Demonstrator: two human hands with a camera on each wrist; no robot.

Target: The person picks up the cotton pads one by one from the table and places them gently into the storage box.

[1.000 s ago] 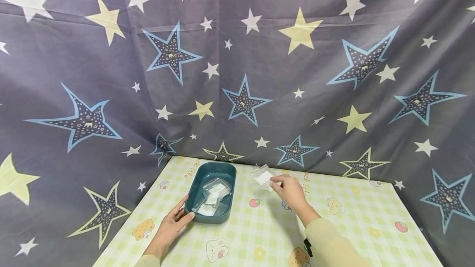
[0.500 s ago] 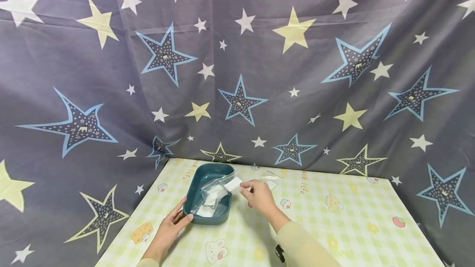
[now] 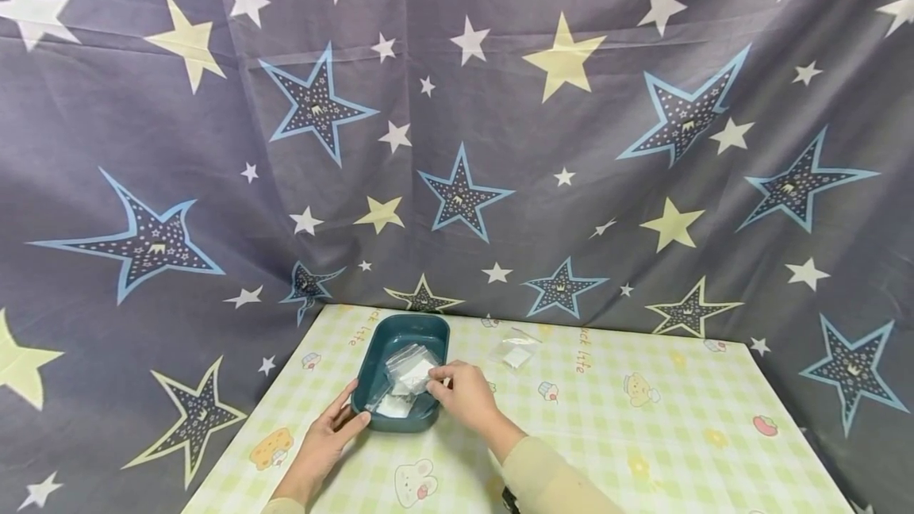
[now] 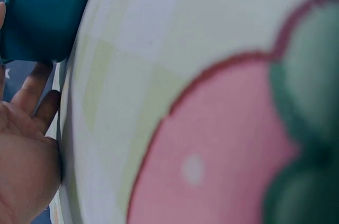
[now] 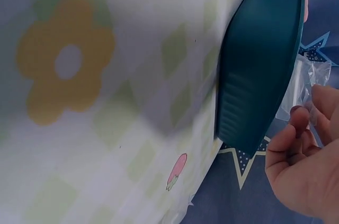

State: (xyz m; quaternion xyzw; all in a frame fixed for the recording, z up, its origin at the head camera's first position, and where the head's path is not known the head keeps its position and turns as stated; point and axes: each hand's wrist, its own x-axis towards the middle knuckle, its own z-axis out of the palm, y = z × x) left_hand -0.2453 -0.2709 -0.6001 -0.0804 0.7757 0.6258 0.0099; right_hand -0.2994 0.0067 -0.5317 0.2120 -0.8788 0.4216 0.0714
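A dark teal rectangular tub point(image 3: 366, 375) stands on the table, with several small clear zip bags holding white pieces inside it. At its near left corner my left hand point(image 3: 324, 439) grips the tub, thumb at the rim and fingers along the outer side. My right hand point(image 3: 467, 397) is at the tub's right rim and pinches a clear zip bag point(image 3: 414, 370) with a white piece in it, over the other bags. In the right wrist view this bag point(image 5: 304, 83) shows beyond the rim, between thumb and fingers. Another such bag point(image 3: 516, 351) lies on the table, right of the tub.
A green and white checked cloth point(image 3: 607, 435) with cartoon prints covers the table. Behind it and at both sides hangs a dark grey curtain point(image 3: 528, 149) printed with stars.
My right hand has carried the zip bag leftward from over the table to the tub, uncovering another bag on the cloth. My left hand stays at the tub's corner.
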